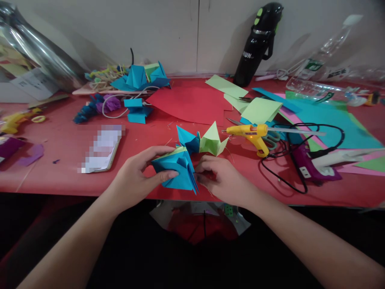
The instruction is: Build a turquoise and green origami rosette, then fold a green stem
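My left hand (140,172) is closed round a blue folded paper piece (177,170), thumb on its near face and fingers behind its top. Light green paper shows along the upper edge of this piece. At its right edge, my right hand (221,176) is closed with curled fingertips against the paper; what they pinch is too small to make out. Just beyond both hands, a blue pointed paper fold (188,140) stands beside a light green one (211,140). A yellow glue gun (251,134) with a clear stick in its back lies to the right.
A phone (104,148) lies left of my hands. Red paper (189,100) is spread behind them. Scissors (270,140), a black cable and a purple power strip (303,160) are at right. A black bottle (257,48) stands against the wall. More blue folds (136,78) sit back left.
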`<state>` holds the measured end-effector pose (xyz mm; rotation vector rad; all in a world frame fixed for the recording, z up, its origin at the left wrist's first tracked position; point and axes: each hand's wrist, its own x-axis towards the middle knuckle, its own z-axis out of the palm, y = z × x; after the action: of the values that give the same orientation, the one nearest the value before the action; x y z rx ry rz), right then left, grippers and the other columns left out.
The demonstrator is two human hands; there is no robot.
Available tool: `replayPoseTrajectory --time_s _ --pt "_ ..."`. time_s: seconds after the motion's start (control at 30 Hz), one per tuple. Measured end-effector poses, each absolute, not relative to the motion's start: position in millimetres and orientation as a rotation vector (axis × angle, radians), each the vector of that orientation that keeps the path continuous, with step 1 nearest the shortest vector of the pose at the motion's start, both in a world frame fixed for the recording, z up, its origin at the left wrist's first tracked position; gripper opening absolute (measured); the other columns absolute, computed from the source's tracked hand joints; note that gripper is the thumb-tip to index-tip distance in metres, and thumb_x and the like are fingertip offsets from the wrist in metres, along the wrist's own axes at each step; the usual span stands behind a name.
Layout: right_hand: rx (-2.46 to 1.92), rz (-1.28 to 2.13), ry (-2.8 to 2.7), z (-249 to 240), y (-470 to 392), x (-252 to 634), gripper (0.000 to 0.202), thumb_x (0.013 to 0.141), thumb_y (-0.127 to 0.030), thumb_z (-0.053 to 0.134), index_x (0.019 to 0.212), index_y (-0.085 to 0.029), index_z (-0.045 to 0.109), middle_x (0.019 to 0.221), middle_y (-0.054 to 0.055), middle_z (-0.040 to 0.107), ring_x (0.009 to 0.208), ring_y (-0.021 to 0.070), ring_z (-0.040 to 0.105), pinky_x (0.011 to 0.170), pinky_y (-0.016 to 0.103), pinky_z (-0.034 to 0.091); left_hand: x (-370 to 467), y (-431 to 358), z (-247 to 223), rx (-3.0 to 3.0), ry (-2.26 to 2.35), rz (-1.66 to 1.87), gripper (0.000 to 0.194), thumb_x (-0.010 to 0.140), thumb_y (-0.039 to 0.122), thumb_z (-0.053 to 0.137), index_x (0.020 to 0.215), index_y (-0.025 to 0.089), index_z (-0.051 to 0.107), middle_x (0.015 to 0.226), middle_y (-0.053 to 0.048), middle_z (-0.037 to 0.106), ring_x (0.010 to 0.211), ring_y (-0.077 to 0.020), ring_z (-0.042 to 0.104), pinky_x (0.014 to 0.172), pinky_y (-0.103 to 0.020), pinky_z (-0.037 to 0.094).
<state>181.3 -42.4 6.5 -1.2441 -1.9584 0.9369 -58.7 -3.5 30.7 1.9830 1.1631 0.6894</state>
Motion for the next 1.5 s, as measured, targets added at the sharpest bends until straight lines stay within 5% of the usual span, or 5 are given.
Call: replayPoseTrajectory --time_s 0.37,1.17,1.5 --pt "-1.247 0.911 -1.886 3 -41 181 0.003 0.086 -0.017 0.071 0.085 -0.018 0.069 0.087 0.002 0.063 0.080 0.0152 0.058 0.071 0.029 0.045 -60 -4 29 2.055 1.123 0.696 0.050 0.081 0.039 0.079 0.128 0.029 0.063 0.127 -0.003 0.069 0.114 -0.0239 0.066 0.101 -0.036 0.054" --pt "-1.189 0.905 -1.836 -4 -41 170 0.021 0.088 -0.011 0.064 0.068 -0.018 0.065 0.081 0.002 0.062 0.075 0.0147 0.058 0.066 0.027 0.041 -52 -11 24 2.353 0.916 0.679 0.047 0.086 0.027 0.075 0.130 0.031 0.059 0.122 -0.001 0.071 0.110 -0.0200 0.069 0.098 -0.031 0.054" --pt "-1.191 0.979 -1.827 -2 -40 172 0.006 0.086 -0.017 0.069 0.080 -0.018 0.069 0.078 -0.001 0.063 0.075 0.0135 0.055 0.067 0.024 0.040 -54 -12 24 2.369 0.953 0.663 0.050 0.086 0.025 0.074 0.132 0.030 0.056 0.124 -0.001 0.069 0.111 -0.0191 0.067 0.098 -0.029 0.052"
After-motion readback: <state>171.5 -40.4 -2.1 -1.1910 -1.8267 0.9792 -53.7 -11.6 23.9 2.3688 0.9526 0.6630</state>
